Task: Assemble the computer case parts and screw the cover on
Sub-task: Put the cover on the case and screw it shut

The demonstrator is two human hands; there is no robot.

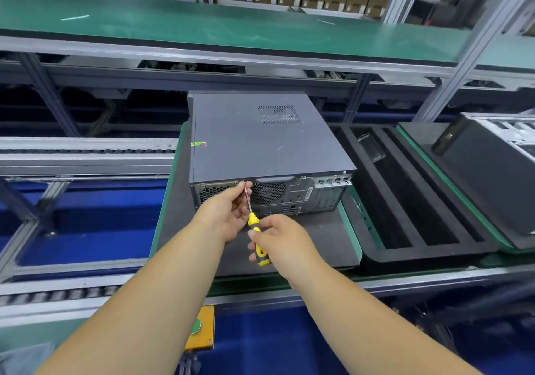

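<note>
**Computer case is shut, and a cover screw is being worked on**

Computer case (260,149) is where the hands are busy, at its back face. The yellow and black handle of a screwdriver (254,224) is held tight in the curled fingers of the right hand (285,240). The thin metal shaft is pinched near its tip by the fingers of the left hand (224,211), so it is kept steady. The tip is pressed at the top edge of the back face, just under the cover (249,131). A screw may be there, but it is too small to be seen.

The cover is already laid flat on top of the case, and no gap can be seen along its edge. So the putting-together part looks done. The screwing looks to be under way. How many screws are in cannot be told, and more spots along the back edge may be left.

The case is set on a dark mat (318,238) on the green worktop (162,230). A black foam tray (405,195) is placed just beside it on the right, and another case (492,172) is seen past that.
</note>
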